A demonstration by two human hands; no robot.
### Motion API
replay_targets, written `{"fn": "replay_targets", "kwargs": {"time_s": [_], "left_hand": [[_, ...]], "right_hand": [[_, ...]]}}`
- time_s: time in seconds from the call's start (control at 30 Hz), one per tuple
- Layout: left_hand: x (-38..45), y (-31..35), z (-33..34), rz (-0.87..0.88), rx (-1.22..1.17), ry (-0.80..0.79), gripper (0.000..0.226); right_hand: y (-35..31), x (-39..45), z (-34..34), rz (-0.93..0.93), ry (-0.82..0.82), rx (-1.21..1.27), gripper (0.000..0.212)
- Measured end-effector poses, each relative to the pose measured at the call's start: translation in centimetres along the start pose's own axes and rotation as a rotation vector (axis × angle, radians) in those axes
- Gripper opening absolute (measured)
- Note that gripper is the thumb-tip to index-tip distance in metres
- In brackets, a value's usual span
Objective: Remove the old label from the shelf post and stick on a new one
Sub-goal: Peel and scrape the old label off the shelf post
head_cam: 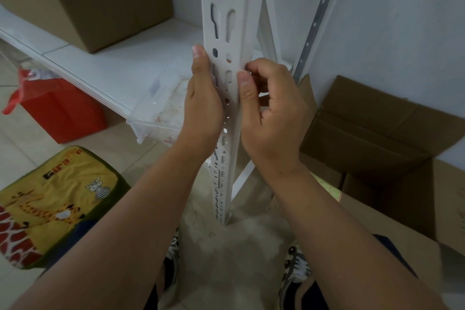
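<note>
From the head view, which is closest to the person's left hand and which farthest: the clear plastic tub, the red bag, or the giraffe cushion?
Measured from the left hand:
1. Clear plastic tub, just left of the hand, under the shelf.
2. Red bag, farther left on the floor.
3. Giraffe cushion, lower left, farthest.

Cardboard box (85, 0) is crowding the shelf (120, 68) at ten o'clock of the white post (226, 33); a clear tub (161, 113) is blocking nine o'clock, open cartons (377, 133) are filling three o'clock, and bare floor (226, 259) is lying open at six.
</note>
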State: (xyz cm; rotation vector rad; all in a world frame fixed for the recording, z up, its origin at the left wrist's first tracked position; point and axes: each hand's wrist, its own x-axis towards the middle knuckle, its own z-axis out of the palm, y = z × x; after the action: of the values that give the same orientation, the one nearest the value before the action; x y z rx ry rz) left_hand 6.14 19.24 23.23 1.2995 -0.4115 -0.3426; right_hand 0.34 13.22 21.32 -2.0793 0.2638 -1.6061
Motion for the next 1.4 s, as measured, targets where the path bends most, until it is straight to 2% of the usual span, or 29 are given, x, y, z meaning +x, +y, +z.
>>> {"fn": "replay_targets", "kwargs": {"time_s": [0.13, 0.27, 0.47, 0.6, 0.8, 1.4], "left_hand": [[0.0, -0.1, -0.1, 0.01, 0.0, 0.002, 0.055], [0.0, -0.2, -0.1, 0.019, -0.016, 0.01, 0.056], [-0.1, 0.0, 0.0, 0.038, -0.001, 0.008, 0.054], [-0.2, 0.2, -0.2, 0.047, 0.018, 0.005, 0.055], [0.0, 0.1, -0.3, 0.047, 0.021, -0.003, 0.056], [-0.2, 0.2, -0.5, -0.006, 0.044, -0.006, 0.053]], "right_hand": [[0.0, -0.2, 0.3, -0.045, 0.001, -0.047, 0.014], [-0.2, -0.2, 0.7, 0.006, -0.025, -0.009, 0.019], [-0.8, -0.6, 1.7, 0.097, 0.05, 0.069, 0.016], [-0.4, -0.9, 1.7, 0.125, 0.04, 0.078, 0.02], [-0.6, -1.1, 2.0, 0.085, 0.057, 0.056, 0.026], [-0.8, -0.9, 1.8, 0.096, 0.021, 0.081, 0.018]]}}
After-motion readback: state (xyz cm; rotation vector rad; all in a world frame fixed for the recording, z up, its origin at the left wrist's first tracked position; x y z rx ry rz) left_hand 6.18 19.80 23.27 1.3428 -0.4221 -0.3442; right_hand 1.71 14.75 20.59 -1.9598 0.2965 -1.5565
